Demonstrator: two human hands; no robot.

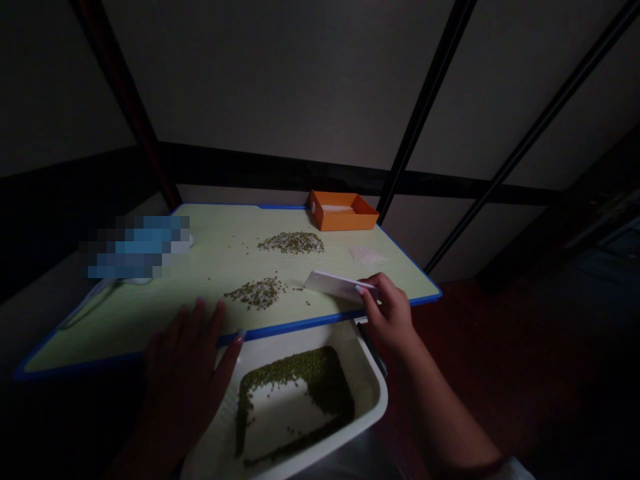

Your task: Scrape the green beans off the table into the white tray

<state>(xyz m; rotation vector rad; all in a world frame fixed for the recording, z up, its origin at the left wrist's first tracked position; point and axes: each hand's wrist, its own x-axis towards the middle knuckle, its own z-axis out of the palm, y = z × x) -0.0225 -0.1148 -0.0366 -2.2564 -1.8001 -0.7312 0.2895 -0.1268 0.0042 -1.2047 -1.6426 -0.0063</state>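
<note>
In my right hand (393, 310) is a flat white scraper-like plate (335, 285), pinched at its right end and held tilted near the front edge of the table. My left hand (187, 373) lies with fingers spread at the table's front edge, beside the tub, holding nothing. Between the hands sits a small pile of green beans mixed with white bits (257, 293). Farther back lies a second mixed pile (295, 243). Below the edge stands a white tub (373, 397) with green beans (327, 380) heaped along its sides.
An orange open box (350, 221) with something white inside stands at the back right of the pale green, blue-edged table (205, 230). Near it lies a thin patch of white grains (367, 255). A blurred-out blue item (145, 243) and a cable (85, 300) are at left.
</note>
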